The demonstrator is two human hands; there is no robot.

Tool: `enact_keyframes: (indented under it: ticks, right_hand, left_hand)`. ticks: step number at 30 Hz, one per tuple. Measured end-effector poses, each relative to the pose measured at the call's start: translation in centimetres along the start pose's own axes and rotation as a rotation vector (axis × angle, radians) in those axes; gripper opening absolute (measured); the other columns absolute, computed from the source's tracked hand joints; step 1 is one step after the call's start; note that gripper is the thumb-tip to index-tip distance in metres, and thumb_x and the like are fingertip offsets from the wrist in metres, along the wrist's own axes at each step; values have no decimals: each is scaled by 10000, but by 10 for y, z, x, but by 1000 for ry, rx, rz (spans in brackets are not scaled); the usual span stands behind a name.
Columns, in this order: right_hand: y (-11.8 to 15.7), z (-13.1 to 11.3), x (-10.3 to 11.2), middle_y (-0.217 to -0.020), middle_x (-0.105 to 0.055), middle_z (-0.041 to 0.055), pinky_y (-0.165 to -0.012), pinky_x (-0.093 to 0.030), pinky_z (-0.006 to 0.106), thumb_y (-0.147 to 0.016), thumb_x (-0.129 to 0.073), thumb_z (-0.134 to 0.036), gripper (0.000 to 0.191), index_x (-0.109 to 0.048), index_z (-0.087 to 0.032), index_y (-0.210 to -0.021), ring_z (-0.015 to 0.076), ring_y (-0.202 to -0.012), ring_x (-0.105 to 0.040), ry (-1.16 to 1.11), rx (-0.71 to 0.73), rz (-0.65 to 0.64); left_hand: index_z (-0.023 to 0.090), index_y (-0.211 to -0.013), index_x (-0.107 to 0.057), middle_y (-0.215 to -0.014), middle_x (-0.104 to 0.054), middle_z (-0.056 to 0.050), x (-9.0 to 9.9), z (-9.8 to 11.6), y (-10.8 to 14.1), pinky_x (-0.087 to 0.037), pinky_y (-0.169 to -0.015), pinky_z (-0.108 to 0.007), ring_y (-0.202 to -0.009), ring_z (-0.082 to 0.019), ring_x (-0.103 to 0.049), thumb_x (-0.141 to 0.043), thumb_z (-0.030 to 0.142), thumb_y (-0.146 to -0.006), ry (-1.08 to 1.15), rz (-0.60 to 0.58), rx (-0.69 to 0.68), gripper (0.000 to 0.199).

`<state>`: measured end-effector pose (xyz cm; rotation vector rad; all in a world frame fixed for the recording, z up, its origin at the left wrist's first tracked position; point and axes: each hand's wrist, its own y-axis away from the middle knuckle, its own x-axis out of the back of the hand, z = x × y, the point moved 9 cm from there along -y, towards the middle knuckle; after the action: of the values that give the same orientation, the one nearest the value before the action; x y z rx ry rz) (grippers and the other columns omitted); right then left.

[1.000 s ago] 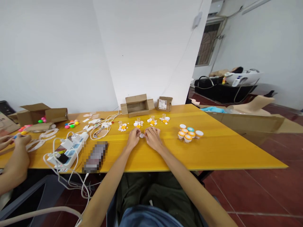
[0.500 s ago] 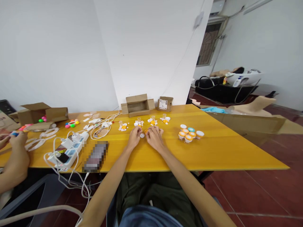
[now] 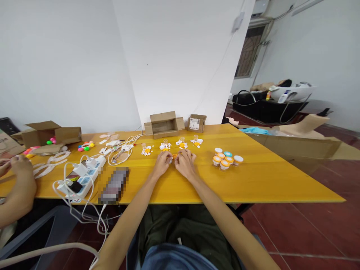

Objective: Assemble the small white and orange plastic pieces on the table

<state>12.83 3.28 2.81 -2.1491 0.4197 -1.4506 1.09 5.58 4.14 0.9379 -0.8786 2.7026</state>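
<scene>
My left hand [image 3: 162, 163] is over the middle of the table, its fingertips closed on a small white disc [image 3: 170, 160]. Right beside it, my right hand [image 3: 184, 163] has its fingers curled round an orange ring [image 3: 174, 156], partly hidden by the fingers. Beyond my hands lie small heaps of white and orange pieces [image 3: 182, 144], with small clear cups among them. Off to the right stands a cluster of clear jars with orange, white and blue lids [image 3: 225, 164].
Two cardboard boxes [image 3: 164, 134] [image 3: 196, 123] stand by the wall. To my left are a phone [image 3: 114, 185], a power strip [image 3: 87, 182] and tangled white cables [image 3: 123, 152]. Another person's hand [image 3: 21, 167] works at the far left, near bright balls [image 3: 86, 146].
My left hand has moved slightly right and closed on the white disc, which lay between my hands. My right hand stays at the orange ring. The other person's hand shifted a little.
</scene>
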Motion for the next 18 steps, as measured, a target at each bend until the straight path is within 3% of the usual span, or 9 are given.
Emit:
enact_keyframes:
  ticks: [18]
  right_hand:
    - [0, 1, 1, -1167, -636, 145, -916, -333, 496, -850, -542, -166, 217, -743, -230, -801, 339, -1160, -435, -33, -4, 44]
  left_hand:
    - [231, -824, -670, -848, -687, -23, -8, 3, 1, -478, -894, -341, -924, -211, -595, -588, 76, -831, -96, -54, -40, 176]
